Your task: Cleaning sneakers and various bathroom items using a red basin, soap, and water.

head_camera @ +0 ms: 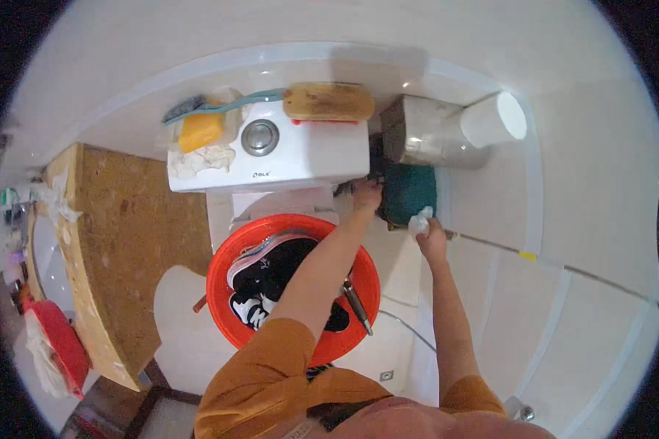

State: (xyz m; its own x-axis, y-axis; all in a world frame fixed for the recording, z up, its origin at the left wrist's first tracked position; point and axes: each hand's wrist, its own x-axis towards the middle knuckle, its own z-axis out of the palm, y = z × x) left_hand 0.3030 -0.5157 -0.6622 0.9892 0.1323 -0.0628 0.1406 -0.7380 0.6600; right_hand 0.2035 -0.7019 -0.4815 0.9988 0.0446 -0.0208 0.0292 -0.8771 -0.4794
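Note:
My left hand (368, 196) reaches down beside the right end of a white toilet cistern (313, 159); its fingers are partly hidden against dark things there. White crumpled plastic or paper (420, 222) is in my right hand (433, 237), at the lower edge of a dark green bin or box (412, 192). Below the cistern, under my left forearm, a red basin (219, 296) holds black and white shoes (247, 310). A bidet sprayer (357, 307) lies over the basin's right side.
A wooden-backed brush (329, 102), a yellow sponge or cloth (201, 131) and the flush button (260, 137) are on the cistern. A cloudy container (431, 131) and a white tub (494, 119) stand right. A wooden counter (137, 230) borders the left; a pole (494, 242) runs right.

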